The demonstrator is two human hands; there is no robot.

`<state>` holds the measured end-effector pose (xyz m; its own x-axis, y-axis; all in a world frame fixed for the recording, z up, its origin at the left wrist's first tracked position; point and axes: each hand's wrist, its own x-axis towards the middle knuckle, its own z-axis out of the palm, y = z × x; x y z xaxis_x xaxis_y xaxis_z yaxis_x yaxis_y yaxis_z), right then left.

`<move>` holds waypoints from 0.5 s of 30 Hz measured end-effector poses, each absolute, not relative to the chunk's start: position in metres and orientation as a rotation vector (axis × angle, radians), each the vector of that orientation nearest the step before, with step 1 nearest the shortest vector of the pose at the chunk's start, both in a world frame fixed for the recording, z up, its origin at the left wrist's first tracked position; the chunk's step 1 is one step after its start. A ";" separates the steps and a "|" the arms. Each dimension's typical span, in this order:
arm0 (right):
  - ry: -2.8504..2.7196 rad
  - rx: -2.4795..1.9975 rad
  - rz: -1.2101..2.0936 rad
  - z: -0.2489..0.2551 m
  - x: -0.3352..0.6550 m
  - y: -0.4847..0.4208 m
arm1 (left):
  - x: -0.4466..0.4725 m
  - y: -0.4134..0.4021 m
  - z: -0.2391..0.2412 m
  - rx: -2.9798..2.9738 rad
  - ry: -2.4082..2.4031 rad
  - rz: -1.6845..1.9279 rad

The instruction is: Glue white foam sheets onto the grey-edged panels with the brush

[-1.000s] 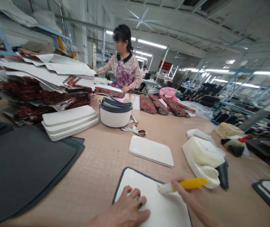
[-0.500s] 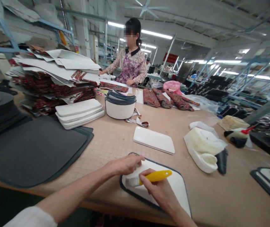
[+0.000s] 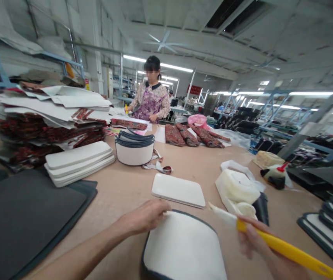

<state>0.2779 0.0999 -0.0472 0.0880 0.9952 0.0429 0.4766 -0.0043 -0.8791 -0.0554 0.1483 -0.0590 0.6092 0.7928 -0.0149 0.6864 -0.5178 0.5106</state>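
Note:
A white panel with a dark blue edge [image 3: 185,245] lies in front of me at the table's near side. At its far left corner, my left hand [image 3: 147,216] has its fingers closed on the edge. My right hand [image 3: 255,239] is wrapped round the yellow handle of a paintbrush [image 3: 288,249], off to the right of the panel. The brush's whitish bristles point left and away from me, above the table, near a cut-open white plastic jug [image 3: 239,188]. Just beyond the panel lie plain white boards [image 3: 178,189], stacked flat.
On the left are dark grey sheets [image 3: 35,217], white boards [image 3: 79,161] and a tall fabric pile [image 3: 46,128]. Curved edged panels [image 3: 134,151] and fabric rolls [image 3: 183,134] sit farther back. More edged panels [image 3: 329,229] are at right. A co-worker [image 3: 151,95] stands across the table.
My right hand has lifted the brush off the panel and moved right. My left hand stays at the corner, and the panel has turned somewhat. The view has shifted; the co-worker now holds something yellow.

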 end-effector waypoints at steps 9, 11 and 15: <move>-1.883 -1.261 0.812 -0.085 0.232 0.227 | -0.067 0.256 -0.090 2.471 1.293 0.244; -2.028 -1.355 0.672 -0.092 0.237 0.238 | -0.074 0.264 -0.092 2.472 1.240 0.216; -2.167 -1.412 0.625 -0.098 0.238 0.248 | -0.082 0.274 -0.084 2.472 1.155 0.172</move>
<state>0.2382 0.2483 -0.0976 -0.3553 0.9240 0.1412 0.7070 0.3645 -0.6061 -0.0821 0.2745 -0.0836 0.6499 0.7578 -0.0585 0.7079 -0.5755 0.4096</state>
